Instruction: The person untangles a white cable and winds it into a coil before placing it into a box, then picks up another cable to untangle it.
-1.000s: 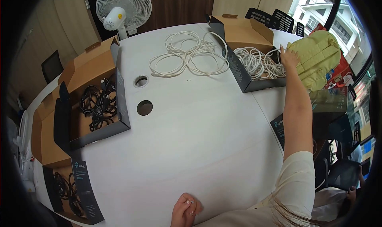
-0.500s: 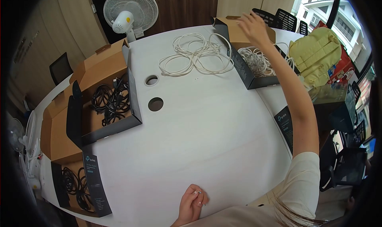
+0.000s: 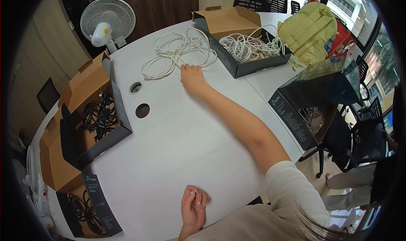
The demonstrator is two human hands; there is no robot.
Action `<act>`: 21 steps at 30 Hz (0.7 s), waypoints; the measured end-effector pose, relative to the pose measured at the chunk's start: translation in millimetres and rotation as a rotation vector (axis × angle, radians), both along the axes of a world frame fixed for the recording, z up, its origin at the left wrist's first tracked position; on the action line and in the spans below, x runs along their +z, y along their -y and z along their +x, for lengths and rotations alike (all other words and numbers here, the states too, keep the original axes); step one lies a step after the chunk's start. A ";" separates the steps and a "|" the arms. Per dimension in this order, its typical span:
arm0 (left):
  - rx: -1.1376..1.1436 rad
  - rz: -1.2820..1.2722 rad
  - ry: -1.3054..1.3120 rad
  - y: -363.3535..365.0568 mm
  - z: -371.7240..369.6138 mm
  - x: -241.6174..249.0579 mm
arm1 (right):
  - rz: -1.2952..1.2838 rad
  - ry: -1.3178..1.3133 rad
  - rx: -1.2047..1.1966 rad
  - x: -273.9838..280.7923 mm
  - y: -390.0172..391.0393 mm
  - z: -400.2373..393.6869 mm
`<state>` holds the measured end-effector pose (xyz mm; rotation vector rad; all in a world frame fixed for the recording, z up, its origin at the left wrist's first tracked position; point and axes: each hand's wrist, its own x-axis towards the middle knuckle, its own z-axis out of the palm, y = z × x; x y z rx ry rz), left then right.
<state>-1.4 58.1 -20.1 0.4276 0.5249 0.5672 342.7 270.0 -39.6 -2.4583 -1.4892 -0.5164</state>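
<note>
From the head camera, your right hand [image 3: 192, 77] reaches across the tabletop [image 3: 198, 148] to the near edge of the loose white cables [image 3: 177, 51] by the far edge, fingers curled down onto a loop; whether they grip it, you cannot tell. Your left hand [image 3: 193, 207] rests flat at the near edge, fingers loosely together, holding nothing.

An office meeting room: a big white table [image 3: 203, 127] with cable holes [image 3: 142, 110], black mesh chairs [image 3: 253, 2] along the top, and city buildings through the windows [image 3: 351, 4] at upper right.
</note>
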 end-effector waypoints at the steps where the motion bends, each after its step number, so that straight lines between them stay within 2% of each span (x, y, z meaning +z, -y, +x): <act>1: 0.006 0.006 0.000 0.3 -0.5 -0.6 | 0.023 -0.012 -0.010 -3.9 3.2 -2.1; 5: 0.016 0.016 0.001 2.0 -0.3 1.5 | 0.099 0.143 0.024 -11.7 22.9 1.7; 8: 0.002 0.020 0.015 1.9 0.3 2.0 | 0.048 -0.008 0.159 -1.6 41.2 0.9; 11: -0.012 0.015 0.011 1.2 -1.8 -0.7 | 0.049 -0.312 0.210 34.4 66.4 -3.3; 13: -0.020 0.016 0.007 1.1 -1.8 -1.9 | 0.273 -0.403 0.258 66.1 83.4 -8.2; 15: -0.035 0.047 0.003 1.9 -1.8 -0.9 | 0.332 -0.482 0.368 104.6 106.6 -15.0; 18: -0.050 0.124 0.013 0.8 -2.1 -8.0 | 0.312 -0.641 0.491 156.7 152.1 -52.0; 21: 0.010 0.085 0.055 3.0 -3.5 -2.9 | 0.244 -0.665 0.631 169.5 193.6 -90.4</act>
